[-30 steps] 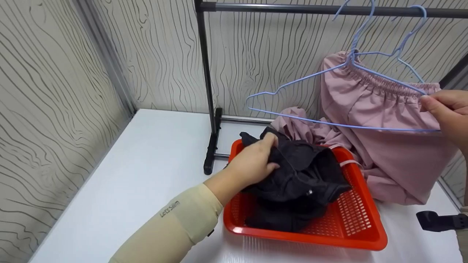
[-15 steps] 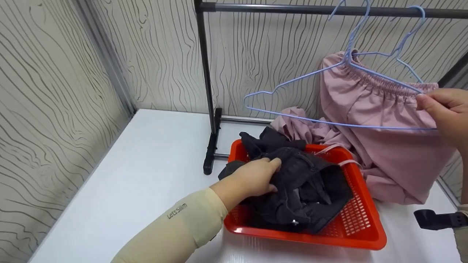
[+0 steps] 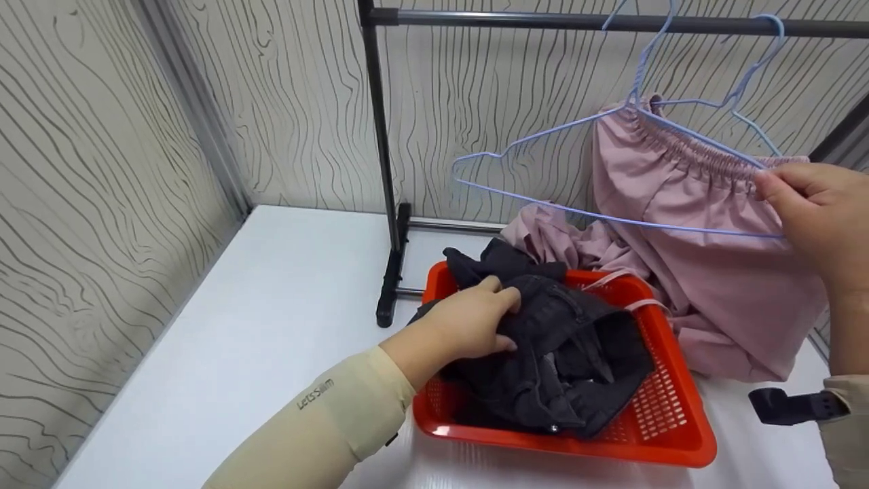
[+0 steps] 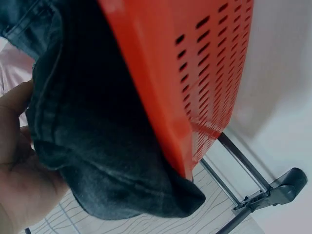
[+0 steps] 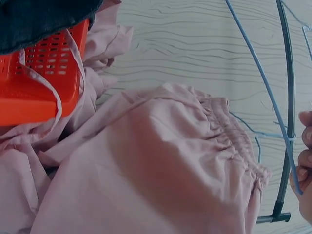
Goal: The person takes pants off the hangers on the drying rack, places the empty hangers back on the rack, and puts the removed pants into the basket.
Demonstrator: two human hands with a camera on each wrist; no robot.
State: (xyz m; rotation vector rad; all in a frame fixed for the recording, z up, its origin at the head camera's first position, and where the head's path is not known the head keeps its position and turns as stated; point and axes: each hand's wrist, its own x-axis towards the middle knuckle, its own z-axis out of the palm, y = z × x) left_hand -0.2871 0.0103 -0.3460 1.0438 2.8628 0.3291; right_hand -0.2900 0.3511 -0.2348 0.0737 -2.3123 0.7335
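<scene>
In the head view my left hand (image 3: 468,322) grips the black jeans (image 3: 543,353), which lie bunched in the red basket (image 3: 577,445). Their waistband gapes open toward the right, with a metal button at the front. The left wrist view has the dark denim (image 4: 112,146) draped over the basket's rim, the hand's fingers against its edge. My right hand (image 3: 825,217) pinches the right end of a bare blue hanger (image 3: 543,197), held up in front of the rack. Part of that hand (image 5: 305,161) is at the right edge of the right wrist view.
A black clothes rack (image 3: 383,136) stands behind the basket. From its bar a second blue hanger (image 3: 743,81) carries pink elastic-waist trousers (image 3: 706,285), their fabric trailing beside and behind the basket. A white table (image 3: 271,292) lies below, with a patterned wall (image 3: 285,102) behind.
My left hand has drawn the black jeans down and nearer, turning the waistband toward me. The hanger and my right hand have shifted slightly left.
</scene>
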